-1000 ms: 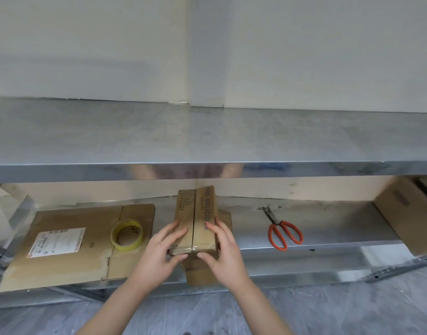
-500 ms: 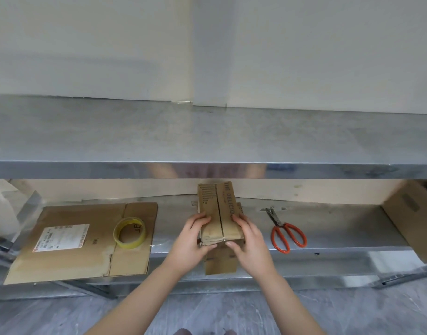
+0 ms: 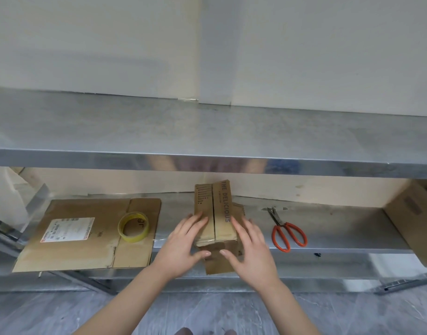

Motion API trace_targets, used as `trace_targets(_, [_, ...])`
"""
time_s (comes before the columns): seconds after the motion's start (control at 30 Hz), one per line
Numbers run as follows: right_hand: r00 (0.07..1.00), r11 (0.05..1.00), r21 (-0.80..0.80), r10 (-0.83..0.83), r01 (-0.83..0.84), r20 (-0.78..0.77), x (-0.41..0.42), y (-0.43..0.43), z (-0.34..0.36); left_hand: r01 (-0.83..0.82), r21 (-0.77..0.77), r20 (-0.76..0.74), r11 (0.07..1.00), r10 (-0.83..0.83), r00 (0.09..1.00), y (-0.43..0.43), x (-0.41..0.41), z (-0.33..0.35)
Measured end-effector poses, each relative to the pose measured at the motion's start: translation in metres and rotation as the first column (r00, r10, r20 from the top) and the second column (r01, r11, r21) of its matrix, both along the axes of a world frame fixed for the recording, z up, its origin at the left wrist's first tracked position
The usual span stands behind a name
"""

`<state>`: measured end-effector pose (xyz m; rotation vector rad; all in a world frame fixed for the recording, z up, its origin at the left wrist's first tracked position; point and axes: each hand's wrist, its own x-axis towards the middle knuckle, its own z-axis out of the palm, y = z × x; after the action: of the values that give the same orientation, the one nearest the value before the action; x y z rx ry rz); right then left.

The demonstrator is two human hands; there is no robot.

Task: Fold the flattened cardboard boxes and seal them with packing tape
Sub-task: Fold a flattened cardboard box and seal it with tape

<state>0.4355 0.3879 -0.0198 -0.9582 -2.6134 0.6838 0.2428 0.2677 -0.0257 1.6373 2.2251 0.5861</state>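
Observation:
A small brown cardboard box (image 3: 222, 213) printed "THE DELICIOUS" stands on the lower metal shelf (image 3: 340, 228), its two top flaps meeting in a centre seam. My left hand (image 3: 183, 240) lies on the left flap with straight fingers, thumb at the front face. My right hand (image 3: 248, 245) lies likewise on the right flap. A loose flap (image 3: 217, 264) hangs over the shelf's front edge below the box. A yellowish tape roll (image 3: 133, 227) rests on a flattened cardboard box (image 3: 87, 238) with a white label, to the left.
Red-handled scissors (image 3: 288, 234) lie on the shelf to the right of the box. A larger brown carton (image 3: 415, 221) stands at the far right. The upper metal shelf (image 3: 207, 131) overhangs the work area. Grey floor lies below.
The small box shifted right along the shelf, toward the scissors, with both hands on it. My fingers have flattened onto the top flaps. The view has shifted slightly.

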Motion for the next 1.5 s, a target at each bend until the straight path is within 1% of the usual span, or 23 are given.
trace_targets(0.07, [1.0, 0.999, 0.049, -0.012, 0.012, -0.014, -0.001, -0.003, 0.006, -0.003, 0.004, -0.029, 1.0, 0.003, 1.0, -0.003, -0.002, 0.004])
trace_targets(0.13, [1.0, 0.994, 0.11, 0.0, 0.002, -0.017, -0.005, -0.007, 0.012, 0.008, -0.011, -0.091, 1.0, -0.009, 0.996, -0.008, -0.008, 0.008])
trace_targets(0.2, [0.999, 0.981, 0.189, 0.043, -0.04, -0.011, -0.014, -0.012, 0.021, 0.017, -0.021, -0.133, 1.0, -0.02, 0.991, -0.017, -0.016, 0.011])
trace_targets(0.3, [0.988, 0.952, 0.272, 0.154, -0.142, -0.025, -0.04, -0.027, 0.037, 0.021, -0.021, -0.186, 1.0, -0.025, 0.982, -0.036, -0.034, 0.01])
trace_targets(0.4, [0.973, 0.926, 0.31, 0.231, -0.217, -0.008, -0.076, -0.055, 0.043, -0.025, -0.093, -0.285, 0.995, -0.003, 0.959, -0.064, -0.062, 0.002])
trace_targets(0.5, [0.973, 0.921, 0.314, 0.217, -0.232, 0.082, -0.115, -0.082, 0.033, -0.093, -0.183, -0.312, 0.979, 0.031, 0.95, -0.092, -0.091, -0.01])
trace_targets(0.63, [0.957, 0.94, 0.239, 0.192, -0.243, 0.216, -0.156, -0.095, -0.003, -0.133, -0.228, -0.327, 0.964, 0.053, 0.943, -0.11, -0.12, -0.024])
trace_targets(0.67, [0.949, 0.948, 0.207, 0.186, -0.241, 0.254, -0.162, -0.094, -0.011, -0.134, -0.234, -0.335, 0.963, 0.05, 0.941, -0.111, -0.125, -0.025])
trace_targets(0.73, [0.917, 0.965, 0.094, 0.201, -0.247, 0.344, -0.172, -0.088, -0.024, -0.131, -0.248, -0.348, 0.96, 0.038, 0.937, -0.11, -0.134, -0.028])
trace_targets(0.83, [0.893, 0.974, 0.006, 0.204, -0.225, 0.402, -0.185, -0.076, -0.04, -0.111, -0.279, -0.329, 0.954, 0.013, 0.944, -0.104, -0.149, -0.033])
trace_targets(0.9, [0.892, 0.979, -0.047, 0.2, -0.198, 0.405, -0.193, -0.071, -0.05, -0.095, -0.283, -0.326, 0.954, -0.003, 0.945, -0.097, -0.155, -0.036])
trace_targets(0.97, [0.892, 0.982, -0.082, 0.189, -0.17, 0.411, -0.199, -0.069, -0.059, -0.074, -0.251, -0.313, 0.965, -0.009, 0.95, -0.091, -0.158, -0.039])
trace_targets(1.1, [0.917, 0.99, -0.067, 0.139, -0.122, 0.374, -0.207, -0.068, -0.068, -0.048, -0.223, -0.294, 0.974, -0.02, 0.956, -0.088, -0.163, -0.048])
trace_targets(1.2, [0.911, 0.995, -0.058, 0.101, -0.085, 0.4, -0.211, -0.066, -0.068, -0.057, -0.183, -0.281, 0.981, 0.003, 0.96, -0.091, -0.168, -0.052])
trace_targets(1.33, [0.915, 0.993, -0.109, 0.088, -0.049, 0.394, -0.211, -0.064, -0.063, -0.024, -0.125, -0.306, 0.992, -0.016, 0.952, -0.091, -0.17, -0.053])
trace_targets(1.5, [0.953, 0.979, -0.202, 0.041, 0.021, 0.3, -0.197, -0.072, -0.056, 0.033, -0.042, -0.322, 0.999, -0.045, 0.946, -0.097, -0.165, -0.044])
